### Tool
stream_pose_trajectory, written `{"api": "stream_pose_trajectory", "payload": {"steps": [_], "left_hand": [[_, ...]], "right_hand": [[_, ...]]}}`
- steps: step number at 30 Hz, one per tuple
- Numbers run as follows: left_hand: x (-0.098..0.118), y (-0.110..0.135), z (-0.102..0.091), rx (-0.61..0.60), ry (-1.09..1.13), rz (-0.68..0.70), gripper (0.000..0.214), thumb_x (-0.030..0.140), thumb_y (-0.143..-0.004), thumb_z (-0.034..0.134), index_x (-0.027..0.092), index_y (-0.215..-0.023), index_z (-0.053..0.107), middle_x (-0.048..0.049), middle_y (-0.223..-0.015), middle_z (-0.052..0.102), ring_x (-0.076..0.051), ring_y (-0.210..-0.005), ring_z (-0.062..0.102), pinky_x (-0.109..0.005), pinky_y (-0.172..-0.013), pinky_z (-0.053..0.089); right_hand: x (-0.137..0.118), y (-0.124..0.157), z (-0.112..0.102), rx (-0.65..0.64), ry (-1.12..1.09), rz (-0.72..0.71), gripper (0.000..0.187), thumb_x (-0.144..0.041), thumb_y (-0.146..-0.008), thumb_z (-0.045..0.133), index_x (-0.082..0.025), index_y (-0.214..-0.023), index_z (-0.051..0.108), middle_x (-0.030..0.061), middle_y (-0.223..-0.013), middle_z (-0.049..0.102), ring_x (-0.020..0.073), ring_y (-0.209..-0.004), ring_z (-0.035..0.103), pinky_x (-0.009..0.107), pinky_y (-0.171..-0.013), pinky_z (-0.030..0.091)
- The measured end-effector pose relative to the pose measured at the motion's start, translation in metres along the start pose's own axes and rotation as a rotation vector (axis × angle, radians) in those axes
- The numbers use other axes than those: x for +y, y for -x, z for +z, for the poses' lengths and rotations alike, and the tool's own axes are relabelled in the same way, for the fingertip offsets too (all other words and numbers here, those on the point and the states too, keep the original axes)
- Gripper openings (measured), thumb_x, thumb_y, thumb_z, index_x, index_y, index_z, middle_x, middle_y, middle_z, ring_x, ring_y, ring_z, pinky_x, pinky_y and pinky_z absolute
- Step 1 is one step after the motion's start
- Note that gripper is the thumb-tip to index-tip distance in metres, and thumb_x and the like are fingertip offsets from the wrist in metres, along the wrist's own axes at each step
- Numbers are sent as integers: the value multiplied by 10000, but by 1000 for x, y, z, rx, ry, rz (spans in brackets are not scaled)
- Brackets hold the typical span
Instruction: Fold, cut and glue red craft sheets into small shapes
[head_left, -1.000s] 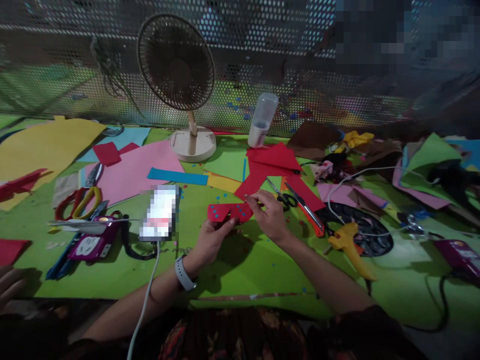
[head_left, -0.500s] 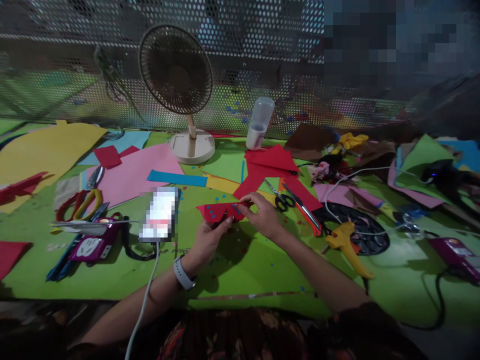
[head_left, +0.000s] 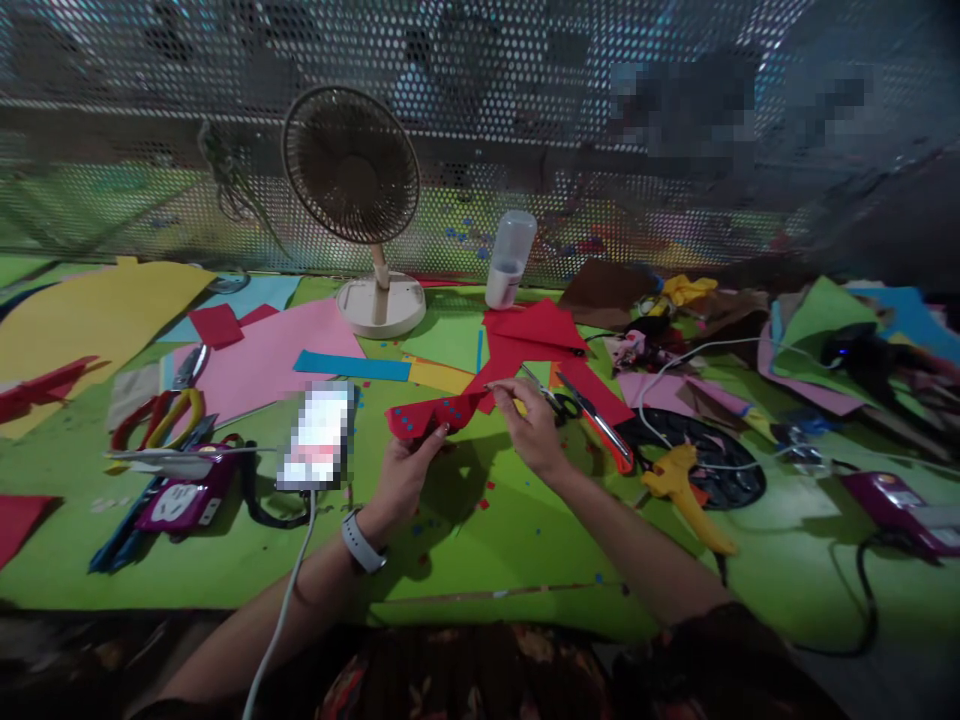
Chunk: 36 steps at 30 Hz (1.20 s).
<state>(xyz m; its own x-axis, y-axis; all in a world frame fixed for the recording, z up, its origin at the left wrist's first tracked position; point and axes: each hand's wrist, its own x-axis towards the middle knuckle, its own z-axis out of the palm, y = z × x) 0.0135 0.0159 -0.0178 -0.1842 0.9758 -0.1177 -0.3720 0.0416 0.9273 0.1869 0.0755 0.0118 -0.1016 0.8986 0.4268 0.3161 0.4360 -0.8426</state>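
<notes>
A folded red felt-like piece point(head_left: 424, 418) with small blue dots is held above the green tabletop. My left hand point(head_left: 405, 470) grips its left part, thumb on the near face. My right hand point(head_left: 531, 425) pinches the narrow right end between thumb and fingertips. Beyond that hand lie black-handled scissors point(head_left: 564, 405), partly hidden by it, and a red-orange utility knife point(head_left: 604, 430). Larger red sheet pieces point(head_left: 525, 335) spread out behind the hands. Small red and blue scraps are scattered on the table beneath.
Left of my hands are a phone point(head_left: 319, 435) on a white cable, a purple device point(head_left: 187, 495) and red-and-yellow-handled pliers point(head_left: 161, 420). A fan point(head_left: 382, 305) and a clear bottle point(head_left: 511, 260) stand at the back. A yellow glue gun point(head_left: 690, 495) lies right by a black tray point(head_left: 739, 475).
My right hand stays at the red piece's right end, which now looks more stretched out. The left hand has shifted slightly left and down. The whole view has tilted a little.
</notes>
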Motion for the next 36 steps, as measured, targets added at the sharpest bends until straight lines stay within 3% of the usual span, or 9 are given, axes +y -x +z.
{"api": "stream_pose_trajectory", "payload": {"steps": [4, 8, 12, 20, 32, 36], "left_hand": [[2, 2, 2, -31, -16, 6, 325, 321, -723, 767, 203, -1021, 707, -59, -1036, 725, -213, -927, 673, -299, -732, 561], [3, 4, 2, -28, -46, 11, 298, 313, -736, 758, 213, -1013, 715, -48, -1037, 731, -203, -928, 675, -304, -780, 553], [2, 3, 1, -28, -39, 2, 310, 324, -711, 777, 226, -1000, 723, -44, -1043, 738, -212, -944, 682, -319, -814, 546], [0, 5, 0, -56, -33, -25, 340, 354, -690, 792, 211, -993, 733, -78, -1054, 741, -262, -1015, 677, -376, -859, 545], [4, 5, 2, -44, -44, -42, 303, 331, -728, 766, 199, -999, 729, -72, -1025, 745, -223, -939, 688, -334, -818, 541], [6, 6, 4, -28, -54, -40, 294, 327, -723, 768, 199, -986, 733, -69, -1012, 744, -229, -939, 685, -346, -826, 546]], "right_hand": [[-7, 9, 8, -142, -9, 37, 239, -374, -922, 526, -222, -1039, 668, 63, -1066, 679, 180, -1028, 609, 344, -931, 460], [-6, 15, 14, -121, -119, 155, 320, -410, -882, 580, -211, -1126, 632, 86, -1152, 662, 193, -1077, 613, 367, -968, 467], [-2, 21, 21, -122, -365, 305, 415, -423, -845, 627, -210, -1200, 593, 95, -1201, 657, 203, -1109, 619, 385, -980, 485], [-11, 26, 21, -163, -516, 238, 512, -325, -842, 653, -241, -1328, 516, 81, -1365, 559, 191, -1255, 527, 401, -1089, 409], [-5, 27, 23, -166, -469, 346, 450, -393, -818, 667, -225, -1232, 614, 68, -1174, 688, 216, -1092, 642, 417, -982, 500], [-6, 27, 23, -182, -482, 325, 360, -394, -829, 649, -224, -1146, 660, 53, -1104, 714, 209, -1045, 660, 395, -962, 508]]}}
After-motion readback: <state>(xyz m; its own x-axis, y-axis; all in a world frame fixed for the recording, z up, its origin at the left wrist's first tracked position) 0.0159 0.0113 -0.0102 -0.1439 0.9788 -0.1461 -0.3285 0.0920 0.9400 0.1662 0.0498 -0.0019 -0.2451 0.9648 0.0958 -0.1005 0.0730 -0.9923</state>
